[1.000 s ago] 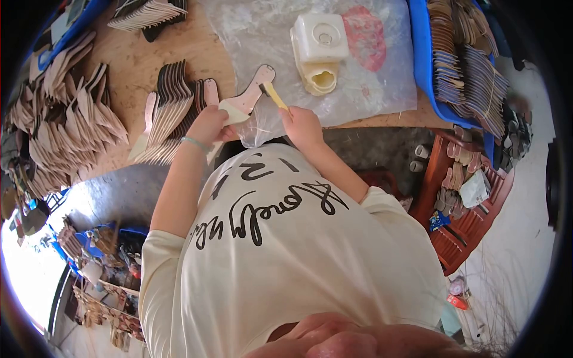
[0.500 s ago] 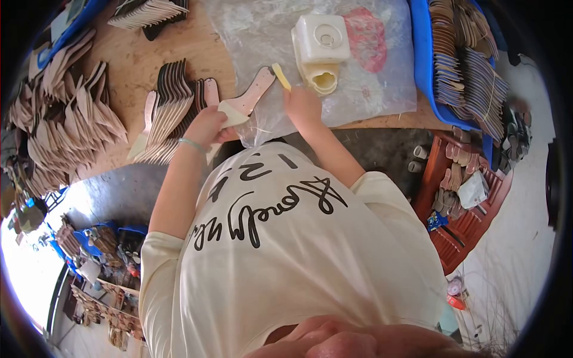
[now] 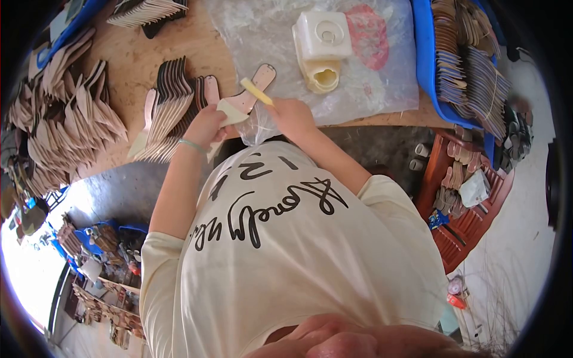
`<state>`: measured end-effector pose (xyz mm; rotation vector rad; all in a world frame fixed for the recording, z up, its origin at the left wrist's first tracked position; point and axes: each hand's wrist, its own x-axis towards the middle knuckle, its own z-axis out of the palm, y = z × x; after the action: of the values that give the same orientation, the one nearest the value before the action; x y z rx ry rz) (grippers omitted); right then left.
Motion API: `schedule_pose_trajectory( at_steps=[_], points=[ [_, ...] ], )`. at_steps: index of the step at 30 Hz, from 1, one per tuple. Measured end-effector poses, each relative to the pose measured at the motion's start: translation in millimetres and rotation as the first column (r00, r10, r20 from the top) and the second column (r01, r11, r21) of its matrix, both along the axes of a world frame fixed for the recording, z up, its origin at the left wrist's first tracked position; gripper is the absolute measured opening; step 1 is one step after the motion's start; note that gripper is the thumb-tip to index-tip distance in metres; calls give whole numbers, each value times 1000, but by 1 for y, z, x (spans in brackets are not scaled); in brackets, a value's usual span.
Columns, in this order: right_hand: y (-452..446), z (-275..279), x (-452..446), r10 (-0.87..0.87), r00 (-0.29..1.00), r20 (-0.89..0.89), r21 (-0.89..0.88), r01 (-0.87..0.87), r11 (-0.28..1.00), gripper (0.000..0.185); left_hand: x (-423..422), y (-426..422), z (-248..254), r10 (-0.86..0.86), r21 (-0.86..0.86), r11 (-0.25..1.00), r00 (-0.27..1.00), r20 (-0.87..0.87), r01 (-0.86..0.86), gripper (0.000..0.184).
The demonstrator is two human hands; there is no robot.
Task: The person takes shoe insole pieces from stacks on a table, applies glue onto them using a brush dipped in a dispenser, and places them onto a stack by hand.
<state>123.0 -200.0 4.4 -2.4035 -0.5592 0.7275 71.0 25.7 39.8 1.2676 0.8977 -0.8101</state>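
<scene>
the left hand (image 3: 206,126) is grasping a pink insole (image 3: 261,76) by its pale heel end, its fingers closing on the edge, while the toe end is extending over the plastic sheet (image 3: 394,89) on the wooden tabletop (image 3: 206,42). the right hand (image 3: 293,119) is clenching a yellow-handled tool (image 3: 256,92), probably a small brush, and its far end is sitting over the insole's middle; whether it is touching, i cannot tell. work on this one piece seems to be in progress, with the heel end looking paler than the rest. a fanned insole stack (image 3: 170,113) is lying just beside the left hand and a bigger insole pile (image 3: 77,131) is spreading farther left; which of these are finished and which are left is not showing.

as for containers, a white plastic jug (image 3: 325,39) is standing on the sheet, its yellowed mouth opening toward the person; what it is holding inside is unclear. at the right, a blue bin (image 3: 425,59) is carrying tightly packed rows of soles (image 3: 480,83).
</scene>
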Motion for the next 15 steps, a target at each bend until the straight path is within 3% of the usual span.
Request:
schedule_pose_trajectory(
  at_steps=[3,6,9,12,15],
  points=[
    [8,-6,-16,37,996,-78,149,-25,989,31,-2,-5,0,32,-7,999,999,11,-32,21],
    [15,-14,-22,-45,938,-344,283,150,947,30,-4,-15,2,76,67,995,997,6,-76,24],
    [20,-14,-20,-101,787,-609,246,309,919,33,-5,-23,13,129,53,990,992,11,-129,28],
    [21,-11,-20,-112,743,-660,268,372,889,32,-8,-22,8,-38,129,991,996,76,27,32],
    [22,-12,-19,-76,829,-553,274,268,924,31,-24,-23,-27,68,143,985,975,212,-100,23]
  ],
)
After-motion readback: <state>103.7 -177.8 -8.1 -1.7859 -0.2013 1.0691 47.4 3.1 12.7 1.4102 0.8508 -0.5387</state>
